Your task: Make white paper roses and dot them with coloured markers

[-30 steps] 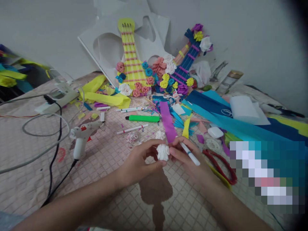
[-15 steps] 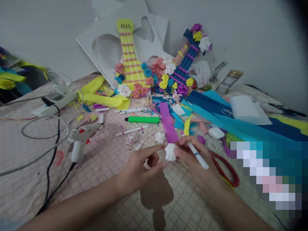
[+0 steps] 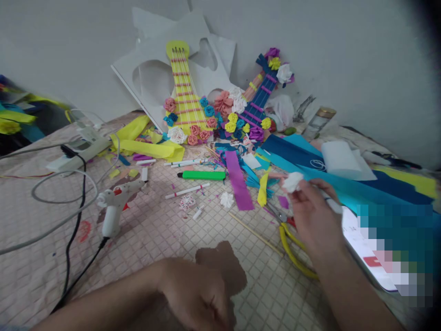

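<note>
My right hand [image 3: 312, 214] is closed round a white crepe-paper flower [image 3: 292, 182], held up over the right side of the table. A white marker [image 3: 332, 202] is tucked in the same hand. Low in the middle, my left hand [image 3: 196, 289] is curled with its fingers folded under; what they hold, if anything, is hidden. Below my right hand lie scissors [image 3: 298, 257] with yellow and red handles. On the tabletop are another white paper flower [image 3: 227, 199], a speckled flower [image 3: 186, 202], a purple paper strip [image 3: 237, 181] and a thin wooden stick [image 3: 257, 232].
A glue gun [image 3: 117, 209] with its cord lies left, near a power strip [image 3: 79, 149]. A green cutter [image 3: 203, 175] lies mid-table. Yellow [image 3: 179, 87] and blue [image 3: 263, 94] paper guitars lean at the back. A lit phone [image 3: 365, 253] and a white roll [image 3: 341, 158] are right.
My right hand has moved right and lifted the white flower away from my left hand, the marker still in it. My left hand has drawn down toward me and curled.
</note>
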Motion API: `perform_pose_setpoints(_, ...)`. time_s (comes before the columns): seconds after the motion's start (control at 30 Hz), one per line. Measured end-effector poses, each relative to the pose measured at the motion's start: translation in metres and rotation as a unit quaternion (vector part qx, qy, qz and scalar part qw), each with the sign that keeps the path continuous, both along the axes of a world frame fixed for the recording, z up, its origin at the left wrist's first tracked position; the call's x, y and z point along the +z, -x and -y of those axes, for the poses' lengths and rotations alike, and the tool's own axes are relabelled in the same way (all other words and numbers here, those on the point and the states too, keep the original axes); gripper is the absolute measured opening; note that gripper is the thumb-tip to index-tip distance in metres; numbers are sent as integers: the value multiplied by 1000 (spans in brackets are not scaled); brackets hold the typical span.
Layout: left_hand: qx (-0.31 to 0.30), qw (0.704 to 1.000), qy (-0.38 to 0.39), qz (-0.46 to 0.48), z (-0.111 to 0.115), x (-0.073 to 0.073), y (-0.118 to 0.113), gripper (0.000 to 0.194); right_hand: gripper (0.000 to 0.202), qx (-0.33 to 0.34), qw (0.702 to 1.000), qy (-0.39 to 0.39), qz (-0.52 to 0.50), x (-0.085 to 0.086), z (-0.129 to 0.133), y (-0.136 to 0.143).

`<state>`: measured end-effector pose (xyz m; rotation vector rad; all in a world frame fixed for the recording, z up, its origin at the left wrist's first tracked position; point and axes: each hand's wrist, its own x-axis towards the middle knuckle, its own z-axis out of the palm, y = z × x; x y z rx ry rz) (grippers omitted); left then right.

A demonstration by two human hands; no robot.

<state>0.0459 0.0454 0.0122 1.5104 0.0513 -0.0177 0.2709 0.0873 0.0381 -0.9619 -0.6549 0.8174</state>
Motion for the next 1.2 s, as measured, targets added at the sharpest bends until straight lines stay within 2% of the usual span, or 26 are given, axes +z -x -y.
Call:
perform_pose_setpoints(0.07, 137, 989, 17, -56, -1, 9, -3, 32, 18, 95, 994, 32, 32, -1, 8, 11)
perform_pose_setpoints(0.13, 324, 944, -4, -61, -4, 12, -6, 13, 17, 179, 980, 61, 65, -4, 17, 22)
perform_pose_setpoints(0.2, 466, 884, -26, -36, -8, 8, -8, 39, 17, 239, 962, 86, 99, -9, 25, 30)
perform_pose_setpoints(0.27, 515, 857, -14, 0, -10, 3, -10, 56, 19, 285, 942, 105, 142, -11, 31, 34)
perform_pose_setpoints(0.37, 505, 862, 19, 40, -10, -1, -9, 53, 19, 309, 920, 111, 212, -10, 37, 37)
perform_pose_setpoints(0.5, 505, 861, 19, 54, -8, 0, -9, 37, 19, 299, 913, 99, 260, -6, 41, 40)
perform_pose_setpoints(0.57, 516, 854, 29, 56, -7, 1, -9, 36, 16, 289, 916, 93, 261, -6, 41, 41)
perform_pose_setpoints(0.7, 548, 833, 56, 46, -9, 3, -9, 37, 15, 235, 960, 68, 136, -9, 37, 41)
perform_pose_setpoints(0.8, 550, 827, 100, 65, -11, 7, -9, 35, 24, 216, 975, 37, 45, -8, 33, 38)
perform_pose_setpoints(0.9, 517, 834, 173, 83, -11, 10, -10, 33, 38, 188, 981, 19, 40, -6, 33, 34)
perform_pose_setpoints(0.97, 497, 837, 215, 75, -9, 10, -12, 33, 40, 176, 983, 20, 50, -6, 34, 34)
perform_pose_setpoints(1.07, 486, 838, 240, 56, -8, 9, -14, 34, 23, 167, 983, 20, 72, -6, 37, 35)
perform_pose_setpoints(1.2, 489, 845, 211, 40, -8, 7, -14, 37, 6, 148, 982, 31, 112, -8, 39, 38)
